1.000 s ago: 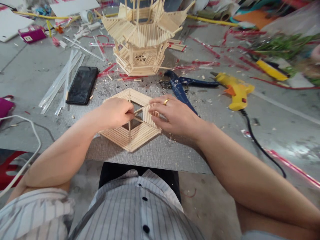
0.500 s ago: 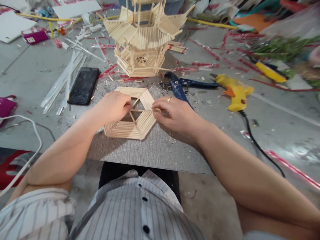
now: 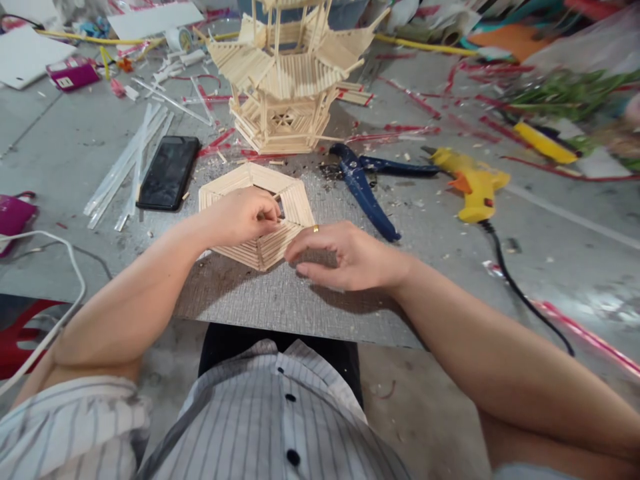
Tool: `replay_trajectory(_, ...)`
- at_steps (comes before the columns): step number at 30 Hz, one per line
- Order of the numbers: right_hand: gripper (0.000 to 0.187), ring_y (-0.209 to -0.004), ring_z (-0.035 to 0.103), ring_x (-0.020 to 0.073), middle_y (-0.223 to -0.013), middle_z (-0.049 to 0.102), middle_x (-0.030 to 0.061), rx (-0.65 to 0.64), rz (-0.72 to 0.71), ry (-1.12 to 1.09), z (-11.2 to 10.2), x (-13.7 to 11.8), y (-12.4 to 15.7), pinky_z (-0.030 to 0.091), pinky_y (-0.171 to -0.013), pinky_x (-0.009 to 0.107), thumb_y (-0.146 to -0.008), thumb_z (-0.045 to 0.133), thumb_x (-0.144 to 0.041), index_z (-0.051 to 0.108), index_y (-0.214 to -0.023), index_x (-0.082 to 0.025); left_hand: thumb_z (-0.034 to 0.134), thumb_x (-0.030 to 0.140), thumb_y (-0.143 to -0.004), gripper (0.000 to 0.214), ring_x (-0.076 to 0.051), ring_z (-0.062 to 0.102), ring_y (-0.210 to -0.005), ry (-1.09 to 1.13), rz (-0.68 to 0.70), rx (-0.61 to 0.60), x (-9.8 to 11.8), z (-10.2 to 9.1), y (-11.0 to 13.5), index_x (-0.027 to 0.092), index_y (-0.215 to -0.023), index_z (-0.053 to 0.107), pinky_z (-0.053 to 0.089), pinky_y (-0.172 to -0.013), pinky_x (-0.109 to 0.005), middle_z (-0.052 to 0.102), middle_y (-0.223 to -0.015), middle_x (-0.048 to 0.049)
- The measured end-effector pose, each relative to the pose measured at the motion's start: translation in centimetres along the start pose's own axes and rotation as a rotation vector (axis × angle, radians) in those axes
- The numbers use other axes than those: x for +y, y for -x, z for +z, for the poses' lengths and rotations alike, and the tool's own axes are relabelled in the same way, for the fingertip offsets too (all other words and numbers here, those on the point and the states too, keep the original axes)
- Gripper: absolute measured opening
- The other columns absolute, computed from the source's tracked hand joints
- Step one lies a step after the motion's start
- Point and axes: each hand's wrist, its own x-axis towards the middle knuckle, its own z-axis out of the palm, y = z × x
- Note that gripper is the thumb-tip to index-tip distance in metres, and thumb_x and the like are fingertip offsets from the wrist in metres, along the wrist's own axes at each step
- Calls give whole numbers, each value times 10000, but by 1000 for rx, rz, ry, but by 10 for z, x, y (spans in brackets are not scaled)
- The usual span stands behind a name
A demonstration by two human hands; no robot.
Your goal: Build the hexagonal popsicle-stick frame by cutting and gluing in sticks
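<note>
A flat hexagonal frame of pale wooden sticks (image 3: 240, 257) lies on the grey table in front of me, with thin spokes at its middle opening. Over it, my left hand (image 3: 247, 215) is closed in a pinch at the centre, where the spokes meet; the hand hides much of the opening. My right hand (image 3: 345, 257) is beside the lower right rim, thumb and fingers curved and apart. Its index fingertip is at the rim, and I cannot tell whether it touches. Behind the frame stands a tiered pavilion model (image 3: 285, 100) built of the same sticks.
Blue cutting pliers (image 3: 367, 193) lie right of the frame, then a yellow glue gun (image 3: 473, 183) with a black cord. A black phone (image 3: 167, 173) and clear glue sticks (image 3: 127, 163) lie to the left. Red plastic strips and wood scraps litter the table.
The hexagonal frame has turned under my left hand, which has shifted slightly right. My right hand has moved off the spoke side toward me, and its fingers have spread.
</note>
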Motion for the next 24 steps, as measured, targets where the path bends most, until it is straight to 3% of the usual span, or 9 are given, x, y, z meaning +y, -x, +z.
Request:
replay_trajectory(2, 166, -744, 629, 130, -818, 696, 37, 136, 52, 96, 0, 4, 0, 485, -706, 268, -847, 481, -230, 639, -848, -179, 557, 237, -794, 153, -155, 602, -924, -34, 4, 25, -2, 1, -1, 160, -743, 679, 418, -854, -301, 696, -968, -47)
replay_trajectory(5, 169, -905, 620, 195, -917, 698, 61, 305, 155, 372, 2, 11, 0, 482, -799, 335, -849, 487, -246, 649, -845, -200, 565, 217, -794, 151, -171, 591, -923, -90, -15, 72, -5, 2, -2, 145, -739, 685, 392, -915, -346, 684, -937, -66)
replay_trajectory(10, 248, -1046, 573, 259, -1115, 653, 107, 179, 178, 567, 3, 21, 0, 479, -844, 388, -856, 493, -301, 670, -969, -170, 596, 253, -792, 159, -205, 555, -999, -124, -37, 54, -6, 6, -4, 145, -725, 692, 345, -975, -387, 676, -986, -65)
replay_trajectory(24, 275, -1060, 561, 248, -1160, 628, 105, 105, 209, 590, 0, 16, -1, 467, -883, 393, -869, 474, -313, 661, -1019, -178, 580, 271, -792, 179, -232, 499, -1035, -188, -60, 51, -8, 12, -5, 154, -744, 708, 317, -955, -405, 656, -1092, -50)
